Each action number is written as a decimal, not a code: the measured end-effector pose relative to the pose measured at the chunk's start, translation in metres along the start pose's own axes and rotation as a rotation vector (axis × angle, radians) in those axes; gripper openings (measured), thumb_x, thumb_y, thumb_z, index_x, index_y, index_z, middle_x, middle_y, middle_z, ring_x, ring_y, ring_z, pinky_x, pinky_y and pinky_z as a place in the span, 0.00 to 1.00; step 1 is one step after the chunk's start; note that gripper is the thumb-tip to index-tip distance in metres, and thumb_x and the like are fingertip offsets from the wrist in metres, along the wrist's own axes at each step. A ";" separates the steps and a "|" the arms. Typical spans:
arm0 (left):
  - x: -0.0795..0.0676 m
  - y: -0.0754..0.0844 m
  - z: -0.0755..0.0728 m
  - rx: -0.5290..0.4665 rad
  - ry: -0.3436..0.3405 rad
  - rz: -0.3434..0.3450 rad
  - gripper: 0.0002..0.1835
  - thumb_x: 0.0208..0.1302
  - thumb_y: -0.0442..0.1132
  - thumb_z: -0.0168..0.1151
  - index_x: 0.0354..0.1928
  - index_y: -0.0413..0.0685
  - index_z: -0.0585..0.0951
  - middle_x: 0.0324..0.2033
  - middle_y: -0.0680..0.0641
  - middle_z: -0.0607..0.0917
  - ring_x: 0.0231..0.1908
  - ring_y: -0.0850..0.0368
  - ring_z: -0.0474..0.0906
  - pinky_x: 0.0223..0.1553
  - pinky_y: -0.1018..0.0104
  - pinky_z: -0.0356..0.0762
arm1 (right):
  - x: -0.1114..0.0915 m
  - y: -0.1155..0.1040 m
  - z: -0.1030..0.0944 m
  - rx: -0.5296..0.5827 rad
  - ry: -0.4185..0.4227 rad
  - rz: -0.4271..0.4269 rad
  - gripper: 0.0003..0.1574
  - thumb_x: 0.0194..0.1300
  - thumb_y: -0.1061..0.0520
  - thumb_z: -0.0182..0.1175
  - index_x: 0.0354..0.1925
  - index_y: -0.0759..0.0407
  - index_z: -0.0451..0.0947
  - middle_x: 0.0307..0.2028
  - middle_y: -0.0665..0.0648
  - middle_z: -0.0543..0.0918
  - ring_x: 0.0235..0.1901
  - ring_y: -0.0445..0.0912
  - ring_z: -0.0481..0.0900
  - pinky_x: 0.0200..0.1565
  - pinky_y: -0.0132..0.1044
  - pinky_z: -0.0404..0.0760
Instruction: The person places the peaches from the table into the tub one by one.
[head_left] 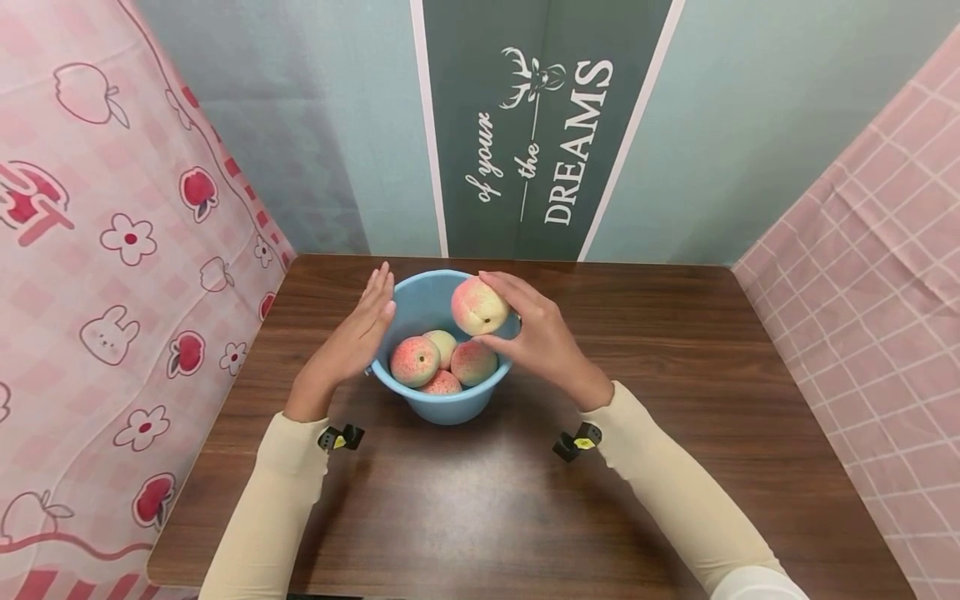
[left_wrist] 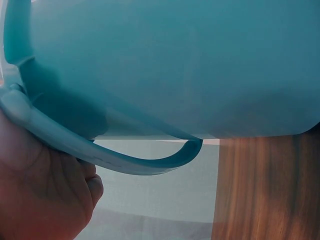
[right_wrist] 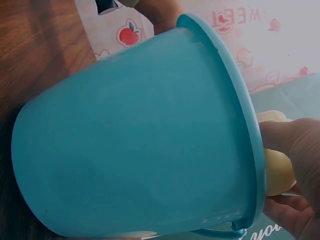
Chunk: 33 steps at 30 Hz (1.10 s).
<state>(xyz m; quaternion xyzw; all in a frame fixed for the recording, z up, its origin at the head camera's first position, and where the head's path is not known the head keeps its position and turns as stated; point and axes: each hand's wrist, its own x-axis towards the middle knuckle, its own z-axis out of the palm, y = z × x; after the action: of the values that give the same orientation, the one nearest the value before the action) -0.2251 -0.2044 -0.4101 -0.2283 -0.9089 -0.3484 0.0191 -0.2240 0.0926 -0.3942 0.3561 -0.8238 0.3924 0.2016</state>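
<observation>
A light blue bucket stands upright on the table with several peaches inside. Over its right side, at rim height, my right hand holds a pink and yellow peach between thumb and fingers. In the right wrist view part of that peach shows past the bucket rim. My left hand lies along the bucket's left rim, its fingers straight and pointing away from me. The left wrist view has this hand's palm right beside the bucket's curved handle, which hangs down the outer wall.
The dark wooden table spreads to both sides of the bucket. Behind it hangs a grey-green cloth with white lettering. Pink patterned cloth borders the left, and pink checked cloth the right. Small black cameras sit at both wrists.
</observation>
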 end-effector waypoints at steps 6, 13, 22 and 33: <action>-0.001 -0.001 0.000 0.003 0.000 0.003 0.30 0.76 0.53 0.28 0.73 0.52 0.39 0.73 0.55 0.34 0.71 0.59 0.26 0.69 0.49 0.36 | 0.001 -0.003 0.004 -0.043 -0.043 0.007 0.57 0.39 0.56 0.79 0.67 0.51 0.65 0.62 0.52 0.70 0.58 0.44 0.71 0.53 0.41 0.76; -0.002 -0.003 0.000 0.002 -0.002 0.017 0.31 0.76 0.53 0.27 0.73 0.50 0.38 0.73 0.49 0.35 0.71 0.59 0.26 0.68 0.44 0.37 | -0.002 -0.004 0.007 -0.055 -0.099 0.025 0.56 0.42 0.52 0.78 0.68 0.50 0.63 0.63 0.53 0.69 0.59 0.45 0.70 0.53 0.42 0.76; -0.002 -0.004 0.000 -0.002 0.000 0.007 0.31 0.76 0.54 0.27 0.73 0.51 0.39 0.73 0.51 0.35 0.71 0.57 0.26 0.69 0.47 0.37 | -0.001 -0.003 0.007 -0.053 -0.034 -0.030 0.47 0.45 0.51 0.76 0.62 0.58 0.71 0.61 0.57 0.72 0.59 0.45 0.71 0.52 0.41 0.77; -0.002 -0.003 0.000 -0.009 -0.004 -0.001 0.31 0.76 0.54 0.28 0.74 0.52 0.38 0.73 0.55 0.34 0.71 0.58 0.26 0.69 0.49 0.36 | 0.000 -0.001 0.003 -0.009 0.019 -0.019 0.44 0.44 0.54 0.77 0.61 0.54 0.73 0.61 0.52 0.72 0.56 0.43 0.73 0.47 0.39 0.80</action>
<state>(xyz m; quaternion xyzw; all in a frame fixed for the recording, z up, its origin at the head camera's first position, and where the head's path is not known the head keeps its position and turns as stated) -0.2244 -0.2076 -0.4127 -0.2287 -0.9076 -0.3518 0.0160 -0.2235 0.0901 -0.3955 0.3595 -0.8200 0.3902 0.2147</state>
